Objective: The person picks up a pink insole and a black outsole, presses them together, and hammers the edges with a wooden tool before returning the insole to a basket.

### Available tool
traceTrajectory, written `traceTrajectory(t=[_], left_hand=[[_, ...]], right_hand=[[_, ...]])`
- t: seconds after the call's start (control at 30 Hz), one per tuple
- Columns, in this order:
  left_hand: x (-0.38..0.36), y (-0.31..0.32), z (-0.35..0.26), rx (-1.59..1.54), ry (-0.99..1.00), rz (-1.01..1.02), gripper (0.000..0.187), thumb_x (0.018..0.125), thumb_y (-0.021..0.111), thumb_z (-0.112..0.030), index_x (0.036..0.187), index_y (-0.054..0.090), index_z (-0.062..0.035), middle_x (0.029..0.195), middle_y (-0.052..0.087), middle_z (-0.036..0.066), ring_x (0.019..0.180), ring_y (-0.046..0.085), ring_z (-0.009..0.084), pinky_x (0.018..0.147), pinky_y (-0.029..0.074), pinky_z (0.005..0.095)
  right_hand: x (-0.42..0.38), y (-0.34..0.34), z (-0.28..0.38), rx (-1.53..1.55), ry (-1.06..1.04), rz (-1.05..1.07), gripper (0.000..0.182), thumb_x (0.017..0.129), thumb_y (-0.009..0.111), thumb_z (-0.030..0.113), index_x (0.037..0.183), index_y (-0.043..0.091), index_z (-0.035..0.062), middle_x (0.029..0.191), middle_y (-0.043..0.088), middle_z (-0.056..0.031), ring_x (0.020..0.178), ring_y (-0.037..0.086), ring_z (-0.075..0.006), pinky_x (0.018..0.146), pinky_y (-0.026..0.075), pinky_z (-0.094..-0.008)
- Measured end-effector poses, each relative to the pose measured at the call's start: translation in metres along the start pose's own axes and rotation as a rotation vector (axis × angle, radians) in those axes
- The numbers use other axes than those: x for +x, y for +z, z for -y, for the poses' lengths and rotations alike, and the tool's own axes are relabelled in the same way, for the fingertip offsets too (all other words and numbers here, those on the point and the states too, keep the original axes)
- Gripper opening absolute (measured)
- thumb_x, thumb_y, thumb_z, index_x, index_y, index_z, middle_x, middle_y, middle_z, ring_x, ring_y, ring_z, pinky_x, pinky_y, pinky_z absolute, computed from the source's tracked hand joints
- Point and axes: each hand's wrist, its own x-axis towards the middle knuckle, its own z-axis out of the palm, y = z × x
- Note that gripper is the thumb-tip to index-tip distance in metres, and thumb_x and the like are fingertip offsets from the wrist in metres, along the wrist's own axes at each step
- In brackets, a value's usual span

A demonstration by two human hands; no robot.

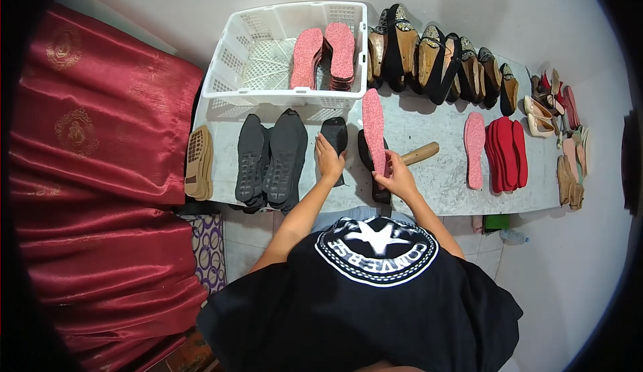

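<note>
A pink speckled insole [373, 121] stands out from my right hand [398, 176], which is closed around its lower end. Beneath it, partly covered, lies a black sole or shoe piece [380, 188] on the table. My left hand [330, 161] lies over another black sole-shaped piece [334, 131], fingers stretched along its left side and thumb near the right edge. By my right hand there is a wooden handle [420, 153], its other end hidden behind the pink insole. Farther right, a single pink insole [474, 150] rests beside a row of red insoles [506, 154].
A white plastic basket [218, 77] holding stacked pink insoles [340, 54] stands at the back. Black soles [284, 158] and tan soles [199, 163] are piled on the left. Black flat shoes [432, 57] line the wall; more shoes [538, 116] occupy the table's right end [539, 191].
</note>
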Motion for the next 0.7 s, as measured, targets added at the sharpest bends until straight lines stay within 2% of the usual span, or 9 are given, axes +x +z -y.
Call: traceTrajectory(t=[0.1,0.23,0.33,0.43,0.53,0.57,0.67,0.7], left_hand=[[0.0,-0.002,0.001,-0.024,0.022,-0.016,0.095,0.069,0.07,-0.018,0.133,0.006,0.0102,0.134,0.022,0.031,0.126,0.022,0.0404,0.106,0.02,0.0401],[-0.001,-0.01,-0.002,-0.029,0.065,-0.073,0.097,0.067,0.072,-0.02,0.134,0.008,0.008,0.129,0.029,0.029,0.123,0.026,0.0409,0.104,0.023,0.0422],[-0.007,-0.04,-0.021,-0.276,0.133,-0.036,0.099,0.064,0.076,-0.019,0.136,0.012,0.003,0.123,0.033,0.024,0.121,0.031,0.0381,0.1,0.029,0.0433],[-0.006,-0.039,-0.021,-0.717,0.239,-0.135,0.096,0.063,0.078,-0.012,0.136,0.016,-0.0012,0.121,0.033,0.018,0.119,0.035,0.0325,0.096,0.035,0.0408],[-0.012,-0.075,-0.05,-1.412,0.046,0.133,0.093,0.063,0.075,-0.001,0.136,0.017,-0.0018,0.124,0.029,0.014,0.116,0.039,0.0274,0.095,0.036,0.0374],[-0.009,-0.075,-0.049,-1.535,0.057,0.153,0.089,0.064,0.074,0.001,0.135,0.021,-0.0015,0.125,0.034,0.011,0.114,0.042,0.0232,0.094,0.037,0.0333],[-0.002,-0.109,-0.073,-1.692,0.091,0.326,0.086,0.064,0.076,0.0,0.133,0.026,-0.0022,0.125,0.041,0.009,0.113,0.044,0.0191,0.094,0.037,0.03],[0.0,-0.112,-0.072,-1.664,0.072,0.355,0.081,0.065,0.077,-0.009,0.131,0.031,-0.0029,0.124,0.045,0.008,0.114,0.045,0.0175,0.095,0.037,0.0287]], right_hand=[[0.001,-0.009,0.006,0.052,0.138,0.022,0.066,0.068,0.069,0.027,0.12,0.041,-0.001,0.094,0.056,-0.016,0.077,0.058,-0.0231,0.067,0.048,-0.0318],[0.001,-0.009,0.0,0.095,0.168,-0.003,0.065,0.069,0.07,0.027,0.12,0.041,-0.0008,0.093,0.056,-0.0153,0.078,0.058,-0.0214,0.066,0.049,-0.0303],[0.001,-0.013,0.005,0.193,0.172,-0.01,0.067,0.068,0.07,0.028,0.12,0.04,-0.0021,0.104,0.051,-0.017,0.084,0.057,-0.0251,0.071,0.049,-0.032],[0.003,-0.016,0.008,0.23,0.132,-0.046,0.067,0.068,0.07,0.025,0.121,0.039,-0.0022,0.106,0.05,-0.0162,0.086,0.056,-0.023,0.07,0.049,-0.0307],[0.006,-0.012,0.002,0.298,0.068,-0.099,0.065,0.069,0.07,0.023,0.121,0.039,-0.0018,0.107,0.049,-0.0156,0.089,0.055,-0.0221,0.072,0.05,-0.0306],[0.006,-0.012,0.002,0.314,0.075,-0.097,0.065,0.07,0.07,0.022,0.121,0.039,-0.0016,0.108,0.049,-0.0154,0.09,0.054,-0.0218,0.072,0.05,-0.0306],[0.007,-0.014,0.007,0.343,0.082,-0.09,0.064,0.07,0.07,0.02,0.122,0.039,-0.0013,0.108,0.048,-0.0147,0.092,0.054,-0.0214,0.073,0.051,-0.0302],[0.007,-0.015,0.007,0.341,0.076,-0.087,0.064,0.07,0.07,0.02,0.122,0.039,-0.0013,0.108,0.048,-0.0145,0.092,0.054,-0.0213,0.073,0.051,-0.03]])
